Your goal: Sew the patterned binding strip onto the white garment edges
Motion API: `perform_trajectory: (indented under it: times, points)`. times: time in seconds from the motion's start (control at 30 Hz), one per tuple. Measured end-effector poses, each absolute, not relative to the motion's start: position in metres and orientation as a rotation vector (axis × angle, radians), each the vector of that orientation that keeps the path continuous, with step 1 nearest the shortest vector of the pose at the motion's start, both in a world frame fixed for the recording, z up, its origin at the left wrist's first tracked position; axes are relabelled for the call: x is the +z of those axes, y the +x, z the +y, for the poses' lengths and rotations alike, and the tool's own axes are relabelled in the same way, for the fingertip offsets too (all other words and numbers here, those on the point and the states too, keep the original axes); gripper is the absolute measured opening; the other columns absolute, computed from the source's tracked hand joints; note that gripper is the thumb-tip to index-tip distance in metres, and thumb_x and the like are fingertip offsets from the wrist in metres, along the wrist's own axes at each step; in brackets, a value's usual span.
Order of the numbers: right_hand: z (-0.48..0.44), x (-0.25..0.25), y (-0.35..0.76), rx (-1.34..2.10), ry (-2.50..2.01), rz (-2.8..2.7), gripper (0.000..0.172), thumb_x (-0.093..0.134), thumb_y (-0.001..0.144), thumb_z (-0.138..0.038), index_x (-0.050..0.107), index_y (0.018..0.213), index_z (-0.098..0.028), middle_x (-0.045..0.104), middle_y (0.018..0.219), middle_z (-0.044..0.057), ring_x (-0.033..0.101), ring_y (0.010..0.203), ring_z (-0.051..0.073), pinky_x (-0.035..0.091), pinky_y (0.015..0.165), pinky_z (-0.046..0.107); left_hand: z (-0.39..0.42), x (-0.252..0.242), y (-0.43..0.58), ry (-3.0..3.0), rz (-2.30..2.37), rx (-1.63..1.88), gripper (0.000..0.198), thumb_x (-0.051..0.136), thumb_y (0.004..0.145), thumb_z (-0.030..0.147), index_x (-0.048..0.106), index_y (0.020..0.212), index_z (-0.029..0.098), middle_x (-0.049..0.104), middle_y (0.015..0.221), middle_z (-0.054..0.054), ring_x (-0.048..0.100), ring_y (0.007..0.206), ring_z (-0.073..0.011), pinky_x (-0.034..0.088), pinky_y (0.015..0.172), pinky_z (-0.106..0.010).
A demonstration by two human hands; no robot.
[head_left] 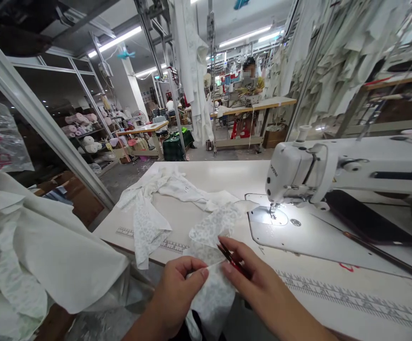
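My left hand (181, 282) is closed, its thumb and forefinger pinching the edge of a pale patterned fabric piece (215, 291) at the table's front edge. In my right hand (252, 272) is a pair of red thread snips (235, 263), the dark blades pointing up and left. The right fingertips are close to the same fabric edge; whether they touch it I cannot tell. More of the pale printed cloth (213, 225) lies on the white sewing table (223, 170), trailing back to the left. Part of the fabric drops below the table edge, over my lap.
To the right stands a white sewing machine (298, 170), its lamp lighting the metal needle plate (270, 218). A dark pad (365, 218) lies behind the plate. Piled cloth (67, 251) fills the left side. Another person (250, 71) sits at a far table (255, 106).
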State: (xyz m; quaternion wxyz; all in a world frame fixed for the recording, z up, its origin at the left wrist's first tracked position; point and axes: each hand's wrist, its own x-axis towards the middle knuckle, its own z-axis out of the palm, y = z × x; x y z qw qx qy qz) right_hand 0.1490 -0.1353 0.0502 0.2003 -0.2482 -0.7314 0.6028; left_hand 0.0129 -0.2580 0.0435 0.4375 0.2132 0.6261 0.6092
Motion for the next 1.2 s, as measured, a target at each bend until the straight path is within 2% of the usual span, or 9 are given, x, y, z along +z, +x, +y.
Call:
perform_trajectory:
  times: [0.07,0.23,0.63,0.9,1.2]
  points:
    - [-0.141,0.050,0.158,1.505,-0.683,-2.119,0.045,0.049,0.091,-0.050,0.052,0.130,-0.029,0.057,0.126,0.009,0.053,0.117,0.027,0.043,0.099,0.042,-0.258,0.043,0.013,0.525,1.562,1.518,0.028,0.075,0.070,0.039,0.070,0.077,0.012,0.061,0.067,-0.001,0.047,0.059,-0.0111,0.035,0.056,-0.022]
    - [-0.160,0.046,0.174,1.304,-0.634,-2.202,0.040,0.054,0.089,-0.042,0.057,0.128,-0.032,0.065,0.117,0.008,0.061,0.107,0.029,0.052,0.089,0.041,-0.257,0.044,0.015,0.608,1.622,1.484,0.023,0.070,0.075,0.036,0.071,0.079,0.013,0.063,0.070,-0.002,0.048,0.062,-0.0122,0.037,0.059,-0.023]
    - [-0.164,0.037,0.172,1.161,-0.545,-2.315,0.040,0.049,0.091,-0.030,0.056,0.131,-0.028,0.068,0.105,0.007,0.066,0.097,0.024,0.058,0.076,0.032,-0.260,0.046,0.013,0.801,1.814,1.360,0.023,0.063,0.081,0.034,0.073,0.086,0.014,0.069,0.079,-0.005,0.056,0.074,-0.0178,0.042,0.068,-0.026]
    - [-0.161,0.035,0.172,1.133,-0.503,-2.399,0.040,0.044,0.095,-0.027,0.051,0.134,-0.021,0.065,0.102,0.008,0.064,0.100,0.021,0.056,0.076,0.027,-0.260,0.047,0.014,0.854,1.839,1.347,0.024,0.062,0.083,0.034,0.074,0.090,0.014,0.071,0.083,-0.005,0.058,0.079,-0.0195,0.044,0.073,-0.027]
    - [-0.159,0.029,0.174,1.139,-0.491,-2.434,0.041,0.042,0.096,-0.026,0.048,0.136,-0.021,0.064,0.102,0.007,0.064,0.098,0.020,0.055,0.077,0.026,-0.260,0.046,0.012,0.874,1.848,1.347,0.025,0.062,0.082,0.034,0.074,0.091,0.015,0.072,0.084,-0.006,0.059,0.079,-0.0194,0.044,0.072,-0.027]
